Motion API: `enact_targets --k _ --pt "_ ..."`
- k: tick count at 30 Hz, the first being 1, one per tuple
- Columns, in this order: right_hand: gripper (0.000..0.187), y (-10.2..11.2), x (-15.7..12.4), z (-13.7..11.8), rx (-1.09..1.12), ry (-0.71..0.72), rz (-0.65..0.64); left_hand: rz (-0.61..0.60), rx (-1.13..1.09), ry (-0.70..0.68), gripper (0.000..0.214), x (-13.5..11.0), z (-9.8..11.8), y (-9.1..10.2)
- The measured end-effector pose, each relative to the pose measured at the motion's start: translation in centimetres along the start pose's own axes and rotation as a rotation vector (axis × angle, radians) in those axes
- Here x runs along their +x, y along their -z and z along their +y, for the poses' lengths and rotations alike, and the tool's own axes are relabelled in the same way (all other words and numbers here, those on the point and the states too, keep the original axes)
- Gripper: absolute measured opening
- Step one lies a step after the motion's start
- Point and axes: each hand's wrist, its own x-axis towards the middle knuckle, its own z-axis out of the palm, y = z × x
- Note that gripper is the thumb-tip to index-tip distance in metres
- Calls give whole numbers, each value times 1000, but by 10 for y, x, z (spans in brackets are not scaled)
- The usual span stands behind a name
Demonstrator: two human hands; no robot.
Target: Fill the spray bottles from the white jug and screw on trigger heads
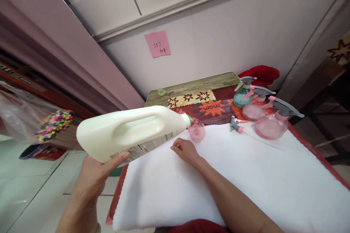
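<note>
A left hand (94, 173) cradled a tilted jug (120, 146), thumb pressed against it, other fingers hidden, at the neck of a pink bottle (197, 133) toward the table's (188, 83) far edge. The right hand (186, 149) curled its fingers together nearby, seemingly empty; bracing the bottle and tipping slowly looked safest against spills.

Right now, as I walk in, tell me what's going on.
The left hand holds a pale jug tipped sideways, its spout by the neck of a small pink bottle; any flow can't be seen. The right hand is nearby, loosely curled. A loose spray head lies to the right, near three bottles fitted with sprayers.
</note>
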Motion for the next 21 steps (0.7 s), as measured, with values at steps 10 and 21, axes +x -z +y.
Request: enact_targets --k 10,21 --pt "10 0 -1 -1 1 -4 0 -28 -73 53 69 1 -3 2" --pt "10 0 -1 -1 1 -1 3 -29 -91 47 72 1 1 -1"
